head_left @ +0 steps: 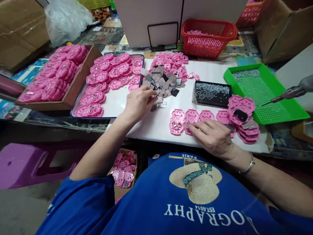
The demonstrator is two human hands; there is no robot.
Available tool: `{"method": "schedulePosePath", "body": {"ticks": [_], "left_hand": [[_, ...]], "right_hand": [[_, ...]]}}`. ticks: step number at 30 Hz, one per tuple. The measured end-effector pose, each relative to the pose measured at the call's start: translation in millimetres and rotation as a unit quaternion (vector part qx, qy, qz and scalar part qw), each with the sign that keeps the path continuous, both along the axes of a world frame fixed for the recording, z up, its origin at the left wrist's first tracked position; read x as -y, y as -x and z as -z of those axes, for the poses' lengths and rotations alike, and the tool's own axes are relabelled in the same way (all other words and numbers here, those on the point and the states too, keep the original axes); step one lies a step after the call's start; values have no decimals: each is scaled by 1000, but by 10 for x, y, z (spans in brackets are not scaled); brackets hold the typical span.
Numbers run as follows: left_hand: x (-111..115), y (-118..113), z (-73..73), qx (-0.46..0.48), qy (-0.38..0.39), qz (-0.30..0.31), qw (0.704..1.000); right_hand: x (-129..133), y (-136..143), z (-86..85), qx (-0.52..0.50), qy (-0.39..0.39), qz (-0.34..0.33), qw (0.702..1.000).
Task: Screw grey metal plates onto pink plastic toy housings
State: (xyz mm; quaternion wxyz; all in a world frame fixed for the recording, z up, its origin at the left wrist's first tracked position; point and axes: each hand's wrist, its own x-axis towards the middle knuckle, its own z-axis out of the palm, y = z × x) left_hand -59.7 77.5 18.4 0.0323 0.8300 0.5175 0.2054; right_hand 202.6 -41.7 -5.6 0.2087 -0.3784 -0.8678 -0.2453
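My left hand reaches over the near edge of a pile of small grey squares, its fingers curled together; what they pinch, if anything, is too small to name. My right hand rests over a row of pink plastic pieces. Its fingertips are on a small grey square at the second pink piece. The leftmost pink piece carries shiny metal bits. To the right of my right hand, pink pieces are stacked, some with dark or grey squares on them.
A pink-filled cardboard box and a blue-rimmed tray stand left. Behind are small pink parts and a red basket. Right are a black screw tray, a green tray and a screwdriver.
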Motion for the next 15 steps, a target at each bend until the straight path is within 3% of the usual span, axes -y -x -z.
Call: {"method": "schedulePosePath", "body": {"ticks": [6, 12, 15], "left_hand": [[-116, -187, -7, -113, 44, 17, 992], [-201, -173, -3, -99, 47, 31, 993], [-223, -132, 44, -76, 42, 29, 996]], "right_hand": [[38, 18, -16, -7, 24, 0, 1000], [14, -85, -74, -97, 75, -10, 992], [-14, -150, -151, -198, 128, -19, 972]]}}
